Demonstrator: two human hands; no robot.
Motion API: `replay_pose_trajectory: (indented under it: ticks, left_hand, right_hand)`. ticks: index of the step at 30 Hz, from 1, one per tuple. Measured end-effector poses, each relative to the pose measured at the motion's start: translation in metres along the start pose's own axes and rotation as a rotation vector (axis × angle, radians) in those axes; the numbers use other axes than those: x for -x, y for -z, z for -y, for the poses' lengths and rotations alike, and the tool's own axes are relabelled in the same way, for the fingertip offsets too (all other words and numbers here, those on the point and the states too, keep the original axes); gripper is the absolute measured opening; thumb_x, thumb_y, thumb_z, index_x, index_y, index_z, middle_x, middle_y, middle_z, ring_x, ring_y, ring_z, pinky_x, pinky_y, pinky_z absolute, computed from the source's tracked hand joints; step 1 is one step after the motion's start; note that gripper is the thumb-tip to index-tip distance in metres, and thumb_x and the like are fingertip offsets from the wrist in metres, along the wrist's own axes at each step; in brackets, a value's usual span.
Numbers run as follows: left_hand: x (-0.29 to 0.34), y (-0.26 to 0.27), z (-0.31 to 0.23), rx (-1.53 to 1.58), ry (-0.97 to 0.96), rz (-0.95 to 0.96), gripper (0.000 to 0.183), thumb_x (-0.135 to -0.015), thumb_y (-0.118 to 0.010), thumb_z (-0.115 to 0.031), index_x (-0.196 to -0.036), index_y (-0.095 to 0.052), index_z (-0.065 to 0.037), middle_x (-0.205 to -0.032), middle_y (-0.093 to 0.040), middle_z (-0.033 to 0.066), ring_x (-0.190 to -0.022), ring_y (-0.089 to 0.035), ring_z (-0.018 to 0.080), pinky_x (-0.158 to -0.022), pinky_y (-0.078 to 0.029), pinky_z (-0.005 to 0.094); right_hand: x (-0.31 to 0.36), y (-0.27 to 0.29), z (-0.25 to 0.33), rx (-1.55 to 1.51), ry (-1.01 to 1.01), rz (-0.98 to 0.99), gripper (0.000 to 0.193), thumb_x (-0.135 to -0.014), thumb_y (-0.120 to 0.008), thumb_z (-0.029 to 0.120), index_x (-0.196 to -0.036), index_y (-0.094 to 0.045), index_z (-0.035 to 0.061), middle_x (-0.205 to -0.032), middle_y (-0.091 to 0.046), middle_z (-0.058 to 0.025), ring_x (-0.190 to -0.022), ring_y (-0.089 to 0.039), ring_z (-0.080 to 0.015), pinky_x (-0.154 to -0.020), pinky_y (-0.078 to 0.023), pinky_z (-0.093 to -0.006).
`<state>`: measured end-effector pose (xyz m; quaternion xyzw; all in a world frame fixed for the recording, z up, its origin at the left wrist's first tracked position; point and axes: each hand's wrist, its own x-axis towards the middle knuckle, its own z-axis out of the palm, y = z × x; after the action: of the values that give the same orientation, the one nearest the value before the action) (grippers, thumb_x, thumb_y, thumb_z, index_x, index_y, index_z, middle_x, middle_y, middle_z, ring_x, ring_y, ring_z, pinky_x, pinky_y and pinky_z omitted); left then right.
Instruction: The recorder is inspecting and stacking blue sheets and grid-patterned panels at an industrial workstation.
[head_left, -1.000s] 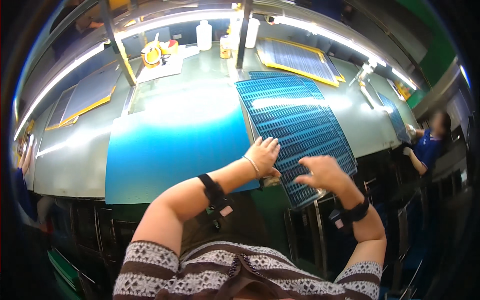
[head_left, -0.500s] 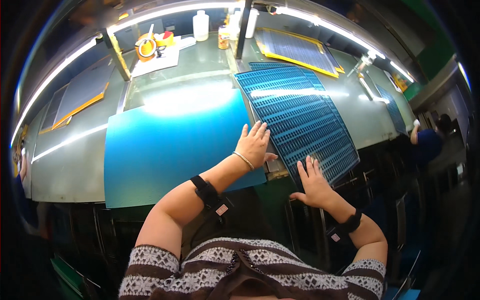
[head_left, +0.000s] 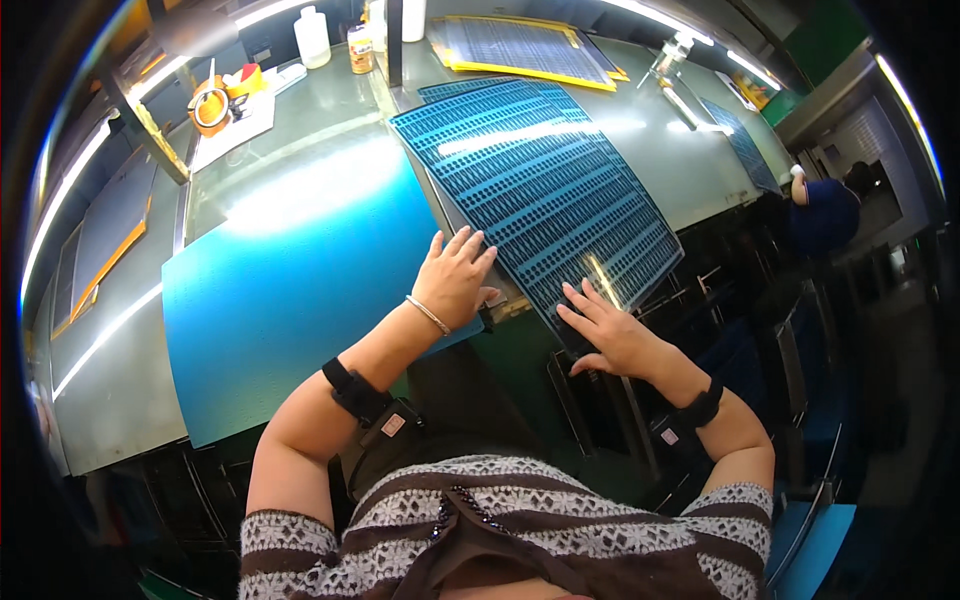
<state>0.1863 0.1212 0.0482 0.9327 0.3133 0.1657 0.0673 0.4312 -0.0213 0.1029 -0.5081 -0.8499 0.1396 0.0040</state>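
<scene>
A blue sheet with rows of dark printed patterns (head_left: pixel 545 190) lies in front of me on the right, its near corner reaching past the table edge. My left hand (head_left: pixel 450 282) is at its left edge, fingers stretched out and a bangle on the wrist; whether the fingertips touch it I cannot tell. At the sheet's near edge, my right hand (head_left: pixel 615 335) has its fingers spread on the surface and its thumb out to the side. Left of that lies a large plain blue sheet (head_left: pixel 300 300), partly behind my left forearm. Neither hand is closed around anything.
Framed sheets with yellow edges (head_left: pixel 525 50) lie at the back, and another (head_left: pixel 110 240) at far left. Orange tape rolls (head_left: pixel 210 108), a white bottle (head_left: pixel 312 38) and a metal post (head_left: pixel 395 45) stand behind. A co-worker (head_left: pixel 825 215) is at the right.
My view has turned toward the right, so the table and sheets appear shifted left and tilted. Both hands stay beside the patterned sheet, fingers still extended.
</scene>
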Motion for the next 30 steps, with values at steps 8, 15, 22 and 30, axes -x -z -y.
replay_pose_trajectory:
  ticks: [8, 15, 22, 30]
  left_hand:
    - [-0.026, 0.039, -0.015, 0.074, 0.075, 0.315, 0.039, -0.083, -0.063, -0.03, -0.11, -0.059, -0.003, -0.118, -0.057, 0.0152, -0.113, -0.052, 0.0296, -0.098, -0.04, 0.0389]
    - [-0.053, -0.017, -0.005, -0.018, 0.027, 0.112, 0.084, -0.078, -0.05, -0.068, -0.135, -0.043, -0.006, -0.137, -0.043, 0.0166, -0.13, -0.037, 0.0321, -0.11, -0.021, 0.0488]
    - [-0.081, -0.031, -0.029, -0.035, 0.198, 0.241, 0.092, -0.075, -0.049, -0.073, -0.142, -0.034, -0.012, -0.146, -0.026, 0.0248, -0.136, -0.021, 0.0419, -0.111, -0.012, 0.0509]
    - [-0.083, -0.036, 0.002, 0.18, 0.31, 0.168, 0.066, -0.087, -0.044, -0.058, -0.132, -0.046, -0.009, -0.136, -0.042, 0.0211, -0.129, -0.036, 0.0362, -0.105, -0.03, 0.0486]
  right_hand:
    - [-0.001, 0.035, -0.02, 0.155, -0.186, -0.461, 0.011, -0.082, -0.057, 0.011, -0.076, -0.056, 0.0028, -0.068, -0.056, -0.0137, -0.061, -0.058, -0.0325, -0.054, -0.046, -0.0385]
    - [-0.032, 0.089, -0.005, 0.359, -0.341, -0.136, 0.013, -0.077, -0.063, 0.017, -0.075, -0.057, 0.0056, -0.07, -0.062, -0.0153, -0.069, -0.063, -0.0364, -0.06, -0.048, -0.0441]
    - [-0.097, 0.088, -0.056, 0.776, -0.284, -0.197, 0.021, -0.082, -0.051, 0.012, -0.063, -0.059, 0.006, -0.066, -0.061, -0.0149, -0.064, -0.064, -0.0291, -0.057, -0.048, -0.0414]
    - [-0.046, 0.188, 0.069, 0.748, -0.548, -0.636, 0.047, -0.085, -0.04, -0.01, -0.125, -0.056, 0.0083, -0.103, -0.067, -0.0144, -0.086, -0.067, -0.0239, -0.074, -0.053, -0.0337]
